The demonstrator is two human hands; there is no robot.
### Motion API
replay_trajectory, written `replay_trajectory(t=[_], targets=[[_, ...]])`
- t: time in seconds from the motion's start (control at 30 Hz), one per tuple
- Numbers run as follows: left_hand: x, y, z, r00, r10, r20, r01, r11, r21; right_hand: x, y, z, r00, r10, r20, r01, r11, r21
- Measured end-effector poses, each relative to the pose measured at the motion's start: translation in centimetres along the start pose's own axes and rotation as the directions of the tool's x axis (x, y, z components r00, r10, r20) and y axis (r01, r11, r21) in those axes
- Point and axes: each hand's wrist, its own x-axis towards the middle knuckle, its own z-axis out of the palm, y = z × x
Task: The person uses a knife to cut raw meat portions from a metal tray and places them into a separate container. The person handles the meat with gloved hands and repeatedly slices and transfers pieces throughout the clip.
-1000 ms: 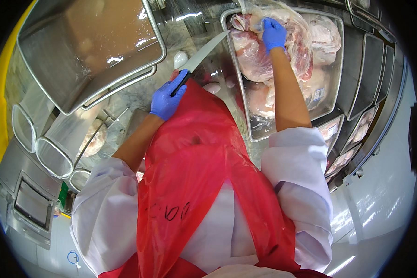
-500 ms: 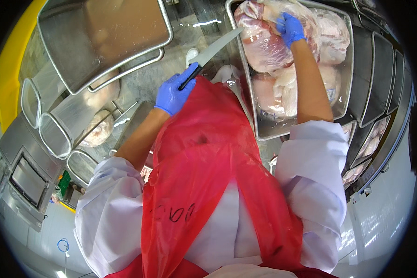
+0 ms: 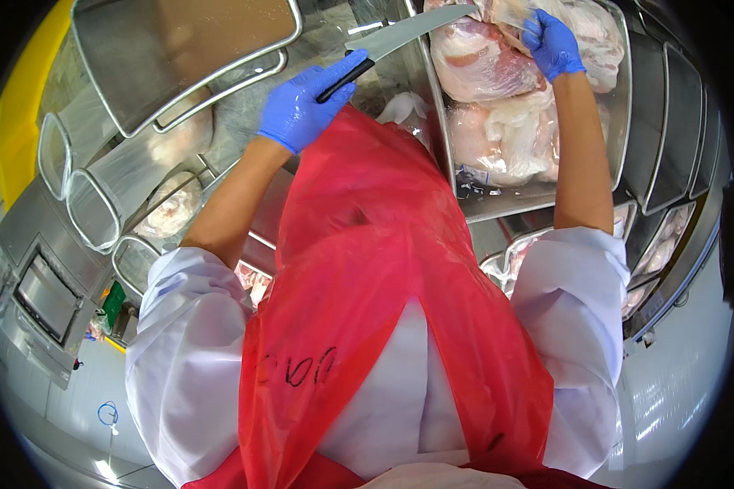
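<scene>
The left hand [image 3: 306, 107], closed on a black-handled steel knife [image 3: 400, 37], has swung its blade toward twelve o'clock, onto plastic-wrapped raw meat [image 3: 481, 65] pinched by the right hand [image 3: 552, 42].

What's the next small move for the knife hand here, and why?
Probably ease the knife tip a little further into the wrapped meat. The left hand grips the black handle, with the blade already over the tray and its tip at the top piece. The right hand pinches the clear wrap up off that piece, so the film looks taut enough to slit.
</scene>
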Motion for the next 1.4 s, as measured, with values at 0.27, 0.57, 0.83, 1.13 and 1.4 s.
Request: replay_trajectory(t=[0.27,0.57,0.83,1.13,1.4], targets=[[-1.0,0.3,-0.5,0.998,-0.052,-0.045,0.048,0.994,-0.098,4.8,-4.7,8.1,0.976,0.187,-0.113,-0.191,0.981,-0.023],[-0.9,-2.1,-0.6,0.988,-0.154,-0.011,0.152,0.98,-0.129,12.7,-4.3,2.8,0.925,0.31,-0.218,-0.36,0.901,-0.244],[5.5,-0.2,-3.7,1.0,0.006,-0.002,-0.006,0.993,0.116,11.8,-3.5,5.5,0.956,0.226,-0.186,-0.276,0.909,-0.313],[12.2,1.9,-6.3,0.978,0.068,0.195,-0.137,0.919,0.368,9.3,-3.7,8.3,0.992,0.123,0.025,-0.101,0.899,-0.426],[16.0,3.6,-9.3,0.96,0.189,0.207,-0.266,0.851,0.452,11.7,-1.5,2.5,0.972,-0.236,-0.01,0.152,0.657,-0.738]])
